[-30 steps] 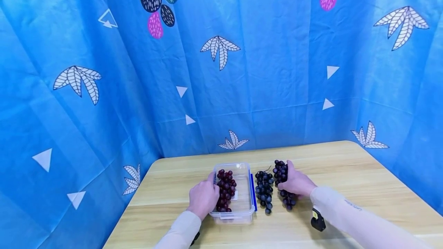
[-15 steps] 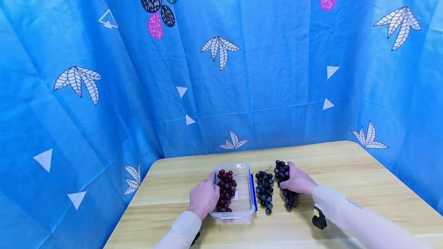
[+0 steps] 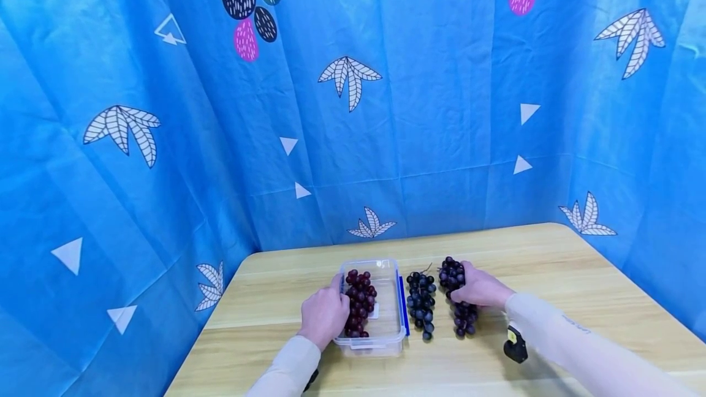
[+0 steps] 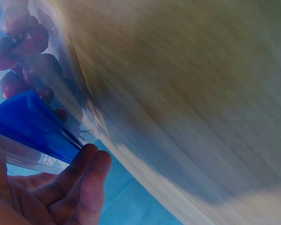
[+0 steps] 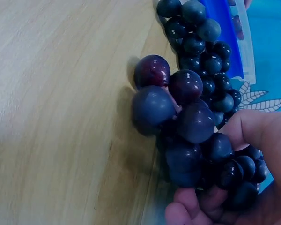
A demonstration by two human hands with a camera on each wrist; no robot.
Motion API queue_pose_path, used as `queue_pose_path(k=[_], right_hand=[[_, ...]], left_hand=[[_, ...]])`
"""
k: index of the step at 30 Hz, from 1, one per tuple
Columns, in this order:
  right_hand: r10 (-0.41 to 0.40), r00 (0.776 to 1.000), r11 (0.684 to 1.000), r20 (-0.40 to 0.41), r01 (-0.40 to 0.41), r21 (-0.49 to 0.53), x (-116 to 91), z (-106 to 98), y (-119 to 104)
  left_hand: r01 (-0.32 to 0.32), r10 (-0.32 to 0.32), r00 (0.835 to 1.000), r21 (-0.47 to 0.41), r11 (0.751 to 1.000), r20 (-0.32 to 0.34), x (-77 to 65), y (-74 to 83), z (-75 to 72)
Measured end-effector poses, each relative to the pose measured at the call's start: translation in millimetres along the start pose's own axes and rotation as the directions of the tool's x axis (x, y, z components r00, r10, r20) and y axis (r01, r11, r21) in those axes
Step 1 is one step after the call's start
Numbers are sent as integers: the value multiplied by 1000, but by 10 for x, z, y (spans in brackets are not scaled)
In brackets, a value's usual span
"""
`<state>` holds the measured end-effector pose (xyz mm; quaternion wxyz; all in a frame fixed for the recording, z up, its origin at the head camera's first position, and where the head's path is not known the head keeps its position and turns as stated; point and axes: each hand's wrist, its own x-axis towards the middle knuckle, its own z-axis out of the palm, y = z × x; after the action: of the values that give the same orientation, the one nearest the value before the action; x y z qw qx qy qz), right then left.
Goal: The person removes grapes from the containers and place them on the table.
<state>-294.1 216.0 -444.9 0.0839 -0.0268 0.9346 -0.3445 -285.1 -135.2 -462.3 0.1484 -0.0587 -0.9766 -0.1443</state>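
My left hand [image 3: 325, 311] grips the left wall of a clear plastic food container [image 3: 389, 302]. In the left wrist view its fingertips sit at the edge of the container's blue latch flap [image 4: 37, 124]. Inside, along the left side, lies a bunch of red grapes [image 3: 361, 302]. My right hand [image 3: 484, 289] holds a bunch of dark purple grapes [image 3: 464, 316], thumb on one side and fingers on the other. Close up, the right wrist view shows these grapes [image 5: 182, 157] low over the wood. Between container and right hand lies a second dark bunch, of black grapes [image 3: 421, 302].
Everything stands on a light wooden table [image 3: 551, 287] with rounded far corners. Another blue flap [image 3: 404, 306] juts from the container's right side, close to the black grapes. A blue patterned curtain [image 3: 441, 109] hangs behind the table and along both sides.
My right hand has shifted slightly to the right with the purple grapes, widening the gap to the black bunch. My left hand and the container have stayed in place.
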Motion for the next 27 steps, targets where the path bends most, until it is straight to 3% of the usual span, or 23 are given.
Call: queue_pose_path(k=[12, 20, 27], right_hand=[[36, 999, 995, 33, -39, 95, -94, -17, 71], [69, 997, 992, 32, -72, 104, -139, -27, 104], [11, 998, 983, 57, -21, 184, -93, 6, 110]], left_hand=[[2, -2, 1000, 0, 1000, 4, 4, 18, -16], [-7, 7, 1000, 10, 1000, -12, 33, 19, -25], [-3, 3, 1000, 7, 1000, -3, 15, 12, -12]])
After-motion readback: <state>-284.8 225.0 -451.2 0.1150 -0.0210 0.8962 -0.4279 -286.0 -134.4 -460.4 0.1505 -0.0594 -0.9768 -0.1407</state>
